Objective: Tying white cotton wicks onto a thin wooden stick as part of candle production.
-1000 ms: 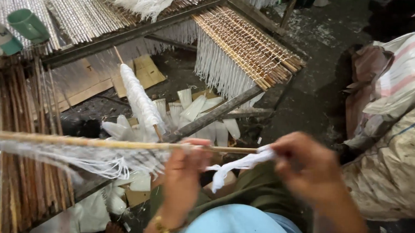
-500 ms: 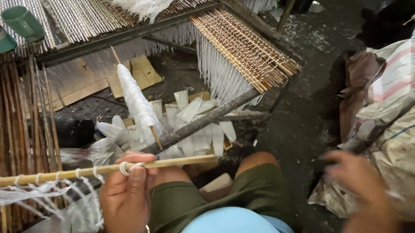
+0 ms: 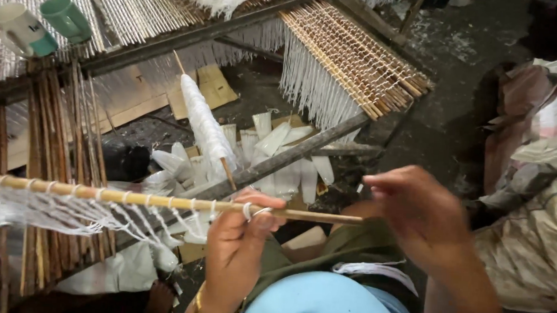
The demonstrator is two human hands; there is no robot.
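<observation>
Left hand (image 3: 237, 248) closes its grip around a thin bamboo stick (image 3: 164, 201) strung with white thread loops (image 3: 69, 213), held level over the lap. Right hand (image 3: 420, 213) hovers open and empty beside the stick's bare tip; tilting that end down could probably let the loops slide off

A long stick (image 3: 164, 201) lies crosswise in front of the person, with looped threads (image 3: 69, 213) hanging from its left part; the left hand (image 3: 240, 236) grips it near its right end, and the right hand (image 3: 420, 213) is just right of its tip. Behind it, a thread-wound spindle (image 3: 201, 125) leans over a heap of cones (image 3: 272, 156) on the floor. Two mugs (image 3: 43, 22) rest on the rack of sticks (image 3: 351, 59) at the far left, and sacks (image 3: 539, 205) lie to the right
</observation>
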